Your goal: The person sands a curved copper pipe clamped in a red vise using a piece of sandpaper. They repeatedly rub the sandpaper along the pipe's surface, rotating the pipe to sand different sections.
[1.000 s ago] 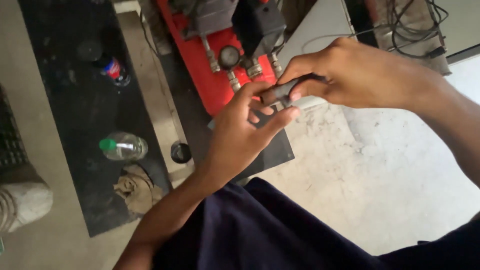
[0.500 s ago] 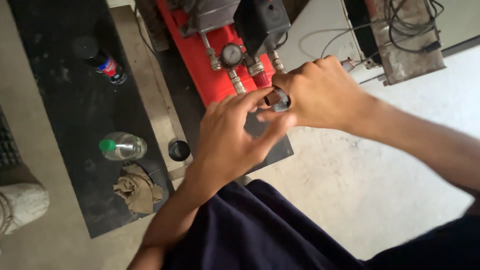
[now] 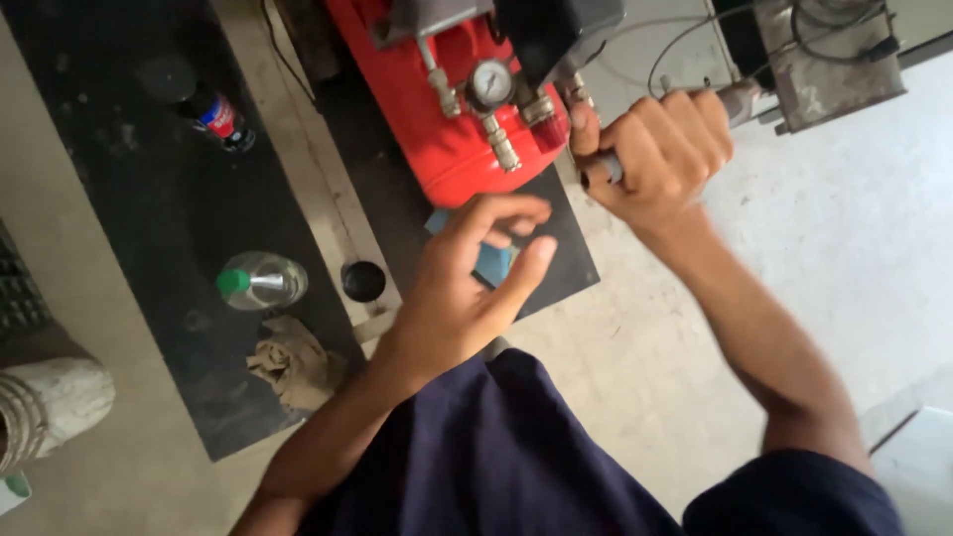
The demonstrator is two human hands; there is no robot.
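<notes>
The right hand (image 3: 660,149) is closed in a fist, its grip clamped on a short dark cylindrical tool (image 3: 601,169) whose end shows just below the thumb, close beside the brass fittings of the red compressor tank (image 3: 462,149). The left hand (image 3: 467,288) hangs open, fingers spread and holding nothing, above the black mat (image 3: 179,228) edge, apart from the right. A round pressure gauge (image 3: 489,83) sits on the tank. On the mat lie a clear bottle with green cap (image 3: 260,281) and a crumpled rag (image 3: 293,362).
</notes>
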